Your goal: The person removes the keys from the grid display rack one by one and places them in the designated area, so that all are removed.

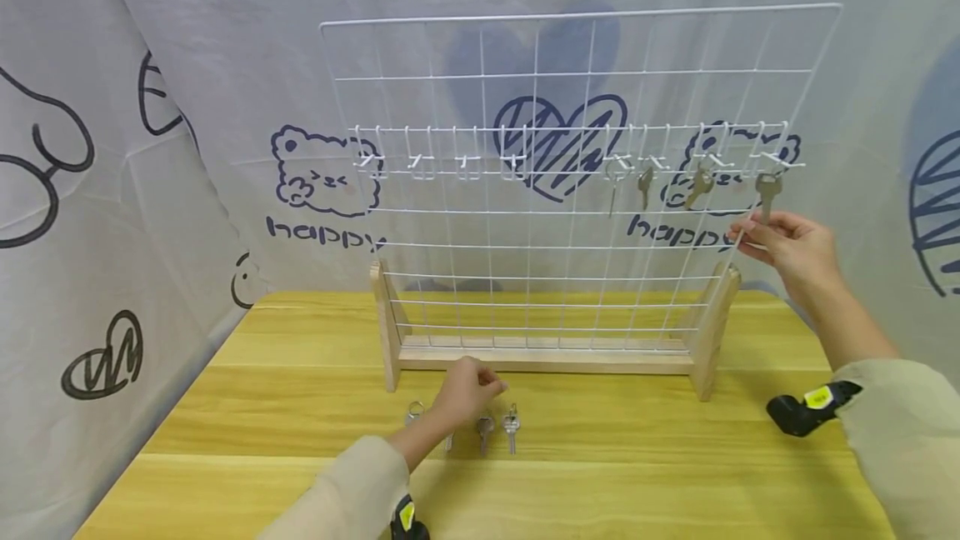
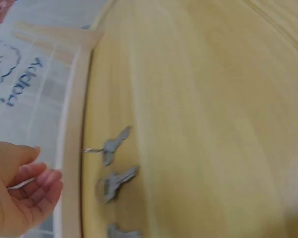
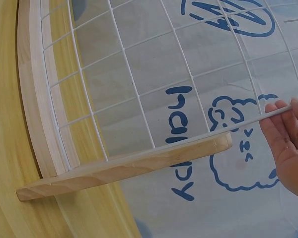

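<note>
The person's right hand grips the white wire grid by its right edge, near a hanging key. The left hand hovers, loosely curled (nothing in it that I can see), above silver keys on the wooden table.

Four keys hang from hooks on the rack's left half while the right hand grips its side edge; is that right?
Wrong half: the head view shows the four keys hanging from hooks on the right half of the rack. The right hand does grip its side edge.
</note>
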Tool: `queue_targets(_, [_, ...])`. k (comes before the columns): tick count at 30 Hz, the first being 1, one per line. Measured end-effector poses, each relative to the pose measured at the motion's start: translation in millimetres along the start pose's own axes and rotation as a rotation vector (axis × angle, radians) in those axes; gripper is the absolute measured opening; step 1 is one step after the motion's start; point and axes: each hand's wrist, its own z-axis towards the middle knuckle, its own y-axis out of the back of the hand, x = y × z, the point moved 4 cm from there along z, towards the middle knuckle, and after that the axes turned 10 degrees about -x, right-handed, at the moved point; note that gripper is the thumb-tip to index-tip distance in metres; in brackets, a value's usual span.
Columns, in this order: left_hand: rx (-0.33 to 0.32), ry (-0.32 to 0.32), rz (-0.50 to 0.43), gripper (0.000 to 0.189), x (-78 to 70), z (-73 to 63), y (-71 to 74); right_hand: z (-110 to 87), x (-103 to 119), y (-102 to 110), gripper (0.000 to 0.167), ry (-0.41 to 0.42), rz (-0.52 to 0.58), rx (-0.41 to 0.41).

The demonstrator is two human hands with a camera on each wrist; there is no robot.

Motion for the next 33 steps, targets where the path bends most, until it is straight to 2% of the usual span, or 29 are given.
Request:
queue_targets(3, [-0.044, -0.052, -0.045, 0.014, -5.4, 8.4, 14.4, 0.1, 0.0, 0.4, 0.007, 0.005, -0.014, -0.002])
queue_targets(6, [-0.092, -0.076, -0.071, 0.013, -13.7, 15.0, 29.1, 0.8, 0.4, 0.8, 0.007, 0.001, -0.011, -0.002])
queue_targets(15, [-0.179, -0.047, -0.127, 0.019, -34.1, 27.7, 70.2, -0.6, 1.3, 1.0, 0.006, -0.057, 0.014, 0.001])
queue_targets(20, [-0.237, -0.067, -0.202, 0.021, -41.0, 34.2, 98.9, -0.6, 1.6, 1.0, 0.006, -0.055, -0.008, -0.011])
queue_targets(24, [-0.303, -0.051, -0.239, 0.026, -41.4, 39.2, 125.0, -0.4, 1.6, 1.0, 0.007, -0.043, -0.037, -0.016])
queue_targets(28, [-0.425, -0.066, -0.297, 0.031, -41.5, 45.2, 153.9, -0.2, 1.1, 0.5, 0.006, -0.049, -0.015, -0.004])
queue_targets(31, [-0.557, -0.074, -0.353, 0.034, -40.0, 50.9, 175.2, -0.1, 1.3, 0.8, 0.005, -0.052, -0.011, -0.005])
queue_targets(33, [-0.637, -0.056, -0.394, 0.036, -37.2, 54.6, 187.3, 0.3, 1.4, 1.0, 0.006, -0.047, -0.025, -0.009])
